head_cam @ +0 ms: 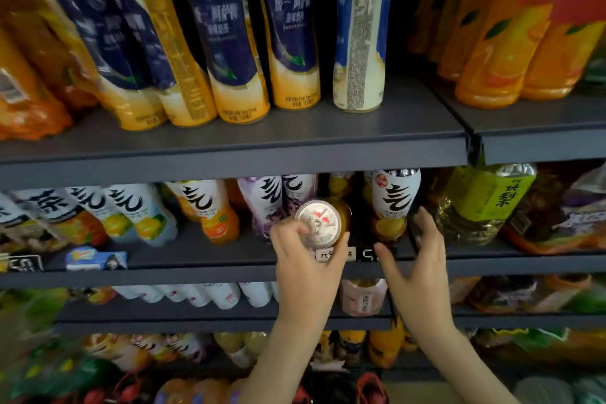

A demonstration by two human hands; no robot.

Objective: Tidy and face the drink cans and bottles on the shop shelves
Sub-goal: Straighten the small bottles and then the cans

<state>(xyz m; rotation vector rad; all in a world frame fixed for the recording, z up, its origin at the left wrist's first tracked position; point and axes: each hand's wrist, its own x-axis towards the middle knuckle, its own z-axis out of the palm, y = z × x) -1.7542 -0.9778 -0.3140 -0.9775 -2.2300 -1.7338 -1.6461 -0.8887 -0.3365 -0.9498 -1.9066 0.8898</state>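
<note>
1. The left hand (305, 259) is gripping an orange drink can (323, 223), fingers curling round its body. It is holding the can over the front lip of the middle shelf (196, 269).
2. The can is lying tipped. Its long axis is pointing out of the shelf towards the person, so the silver lid and pull tab are facing the camera rather than up.
3. The right hand (416, 259) is hovering just beside it, fingers spread and holding nothing, nearer the white-labelled bottle (395, 203).
4. A dark gap is showing directly behind the can, between the purple-labelled bottle (264, 203) and that white-labelled bottle.
5. The coming move is probably turning on this: swinging the can upright, base down, then sliding it straight back into the gap. The left hand is already placed for it.
</note>
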